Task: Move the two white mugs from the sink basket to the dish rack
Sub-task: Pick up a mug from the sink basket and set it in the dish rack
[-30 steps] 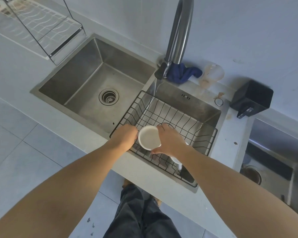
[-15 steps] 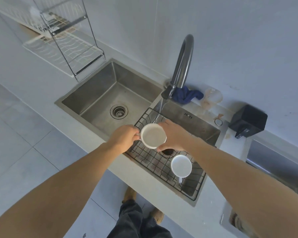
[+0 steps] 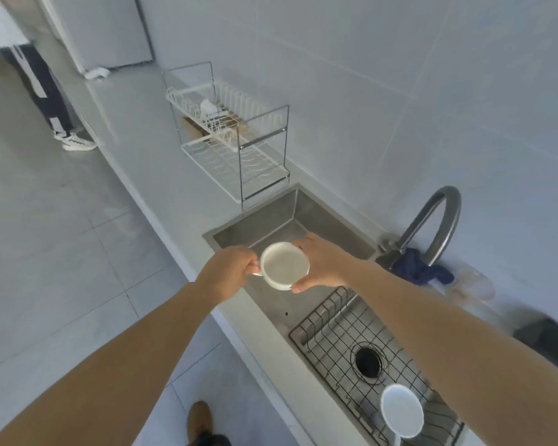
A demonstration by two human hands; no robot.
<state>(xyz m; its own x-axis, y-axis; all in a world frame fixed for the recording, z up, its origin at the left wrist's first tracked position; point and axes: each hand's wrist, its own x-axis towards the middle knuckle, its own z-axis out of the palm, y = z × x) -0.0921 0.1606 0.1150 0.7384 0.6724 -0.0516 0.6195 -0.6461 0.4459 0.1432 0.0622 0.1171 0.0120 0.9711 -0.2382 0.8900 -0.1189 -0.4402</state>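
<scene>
The rack [image 3: 232,136] stands on the counter at far left. The left hand [image 3: 231,273] pinches the handle of a mug [image 3: 284,266] held above the sink [image 3: 290,220]; the right hand [image 3: 324,263] cups its far side. The second mug [image 3: 401,410] sits in the basket [image 3: 332,333].

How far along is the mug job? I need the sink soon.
Nothing is racked yet: no mug shows in the dish rack. In hand: one white mug, held over the sink by the left hand at its handle and the right hand. Left: the second white mug sits in the sink basket.
</scene>
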